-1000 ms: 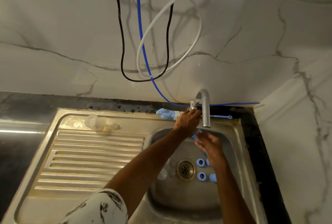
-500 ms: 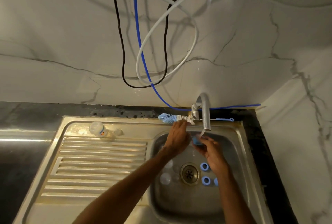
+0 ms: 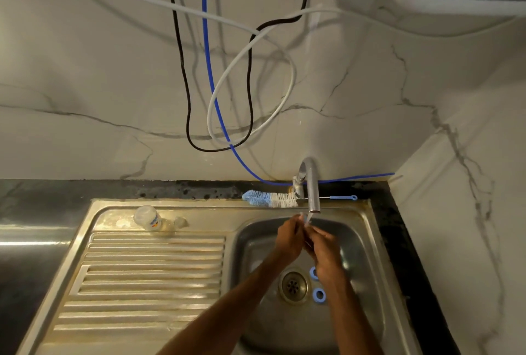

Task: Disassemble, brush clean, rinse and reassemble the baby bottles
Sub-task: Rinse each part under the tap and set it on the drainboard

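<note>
My left hand (image 3: 287, 238) and right hand (image 3: 324, 249) meet under the tap spout (image 3: 314, 201), over the sink basin (image 3: 367, 255). A thin stream of water falls on their fingertips. Both hands' fingers curl round a small part that they hide; half a second ago it was a blue bottle ring in my right hand. Two more blue rings (image 3: 319, 294) lie on the basin floor next to the drain (image 3: 293, 286), one partly behind my right wrist. A clear bottle (image 3: 148, 218) lies on its side at the back of the drainboard. A blue-and-white bottle brush (image 3: 270, 199) lies behind the basin.
A thin brush with a blue loop handle (image 3: 344, 198) lies right of the tap. The ribbed drainboard (image 3: 148, 278) fills the left. Black, white and blue cables (image 3: 210, 76) hang on the marble wall above. A dark counter edge (image 3: 398, 241) borders the sink on the right.
My left hand left the tap handle and came down to join my right hand under the spout. Water now runs. The blue ring in my right hand is now covered by both hands.
</note>
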### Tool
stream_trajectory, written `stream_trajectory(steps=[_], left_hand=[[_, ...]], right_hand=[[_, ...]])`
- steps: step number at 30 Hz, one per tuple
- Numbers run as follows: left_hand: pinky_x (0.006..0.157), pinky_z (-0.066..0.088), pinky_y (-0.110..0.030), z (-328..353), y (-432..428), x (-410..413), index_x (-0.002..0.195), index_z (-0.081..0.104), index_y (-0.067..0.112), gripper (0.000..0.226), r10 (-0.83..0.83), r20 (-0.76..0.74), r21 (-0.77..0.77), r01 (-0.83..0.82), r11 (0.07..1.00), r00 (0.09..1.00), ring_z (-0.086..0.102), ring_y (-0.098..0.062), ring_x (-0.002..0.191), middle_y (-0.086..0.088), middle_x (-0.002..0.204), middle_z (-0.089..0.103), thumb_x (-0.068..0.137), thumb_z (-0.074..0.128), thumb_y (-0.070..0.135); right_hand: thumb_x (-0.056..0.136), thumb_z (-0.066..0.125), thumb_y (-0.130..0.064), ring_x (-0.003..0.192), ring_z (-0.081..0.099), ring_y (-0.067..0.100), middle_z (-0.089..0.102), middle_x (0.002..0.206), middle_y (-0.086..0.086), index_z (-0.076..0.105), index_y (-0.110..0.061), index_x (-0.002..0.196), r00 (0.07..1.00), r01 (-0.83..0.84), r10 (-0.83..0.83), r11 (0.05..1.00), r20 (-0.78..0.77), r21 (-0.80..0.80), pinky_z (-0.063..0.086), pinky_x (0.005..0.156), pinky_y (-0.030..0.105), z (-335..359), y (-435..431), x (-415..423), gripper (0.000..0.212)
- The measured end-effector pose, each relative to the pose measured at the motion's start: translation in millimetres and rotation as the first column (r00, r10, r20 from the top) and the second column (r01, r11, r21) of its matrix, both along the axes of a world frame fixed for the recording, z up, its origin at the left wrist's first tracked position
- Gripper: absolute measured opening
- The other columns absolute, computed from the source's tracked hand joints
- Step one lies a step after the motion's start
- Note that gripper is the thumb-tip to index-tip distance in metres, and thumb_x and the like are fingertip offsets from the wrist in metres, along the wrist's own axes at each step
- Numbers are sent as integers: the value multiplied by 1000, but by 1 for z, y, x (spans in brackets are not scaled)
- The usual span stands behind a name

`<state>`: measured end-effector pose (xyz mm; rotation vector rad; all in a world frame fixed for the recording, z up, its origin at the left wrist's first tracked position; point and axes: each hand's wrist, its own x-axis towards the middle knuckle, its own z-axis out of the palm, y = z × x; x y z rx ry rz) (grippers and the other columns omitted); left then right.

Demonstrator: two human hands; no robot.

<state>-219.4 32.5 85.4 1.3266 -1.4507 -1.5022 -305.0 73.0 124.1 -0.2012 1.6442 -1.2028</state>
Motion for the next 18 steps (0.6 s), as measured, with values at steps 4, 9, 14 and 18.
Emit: stream_trajectory(steps=[4,9,14,18], left_hand=[[84,59,-34,4,1,3,104,64,18,19,-112,31,-99,115,988,993,70,-13,88,-2,94,71,108,46,18],[94,57,-32,5,0,15,130,58,13,31,-171,17,-138,172,975,985,67,-12,107,-3,117,67,107,45,30],[102,54,-35,11,-4,18,140,51,12,37,-226,33,-41,227,973,974,64,-18,119,-8,129,62,104,52,25],[95,54,-23,10,-8,21,135,56,18,32,-199,284,-224,266,937,938,62,-2,107,4,124,62,105,53,28]], right_hand=[[93,67,-13,93,70,25,75,98,15,71,-3,108,958,97,-88,995,274,-16,56,81,35,6,-2,-15,18],[82,64,-7,84,71,28,74,94,19,68,1,110,877,137,-150,989,456,61,59,76,35,10,-12,-28,29],[98,48,-13,94,69,33,72,102,24,65,0,114,817,160,-209,978,538,138,56,79,41,3,-12,-20,27],[102,45,-14,83,63,30,66,93,22,61,4,114,836,175,-232,972,497,158,57,68,39,3,-17,-14,27]])
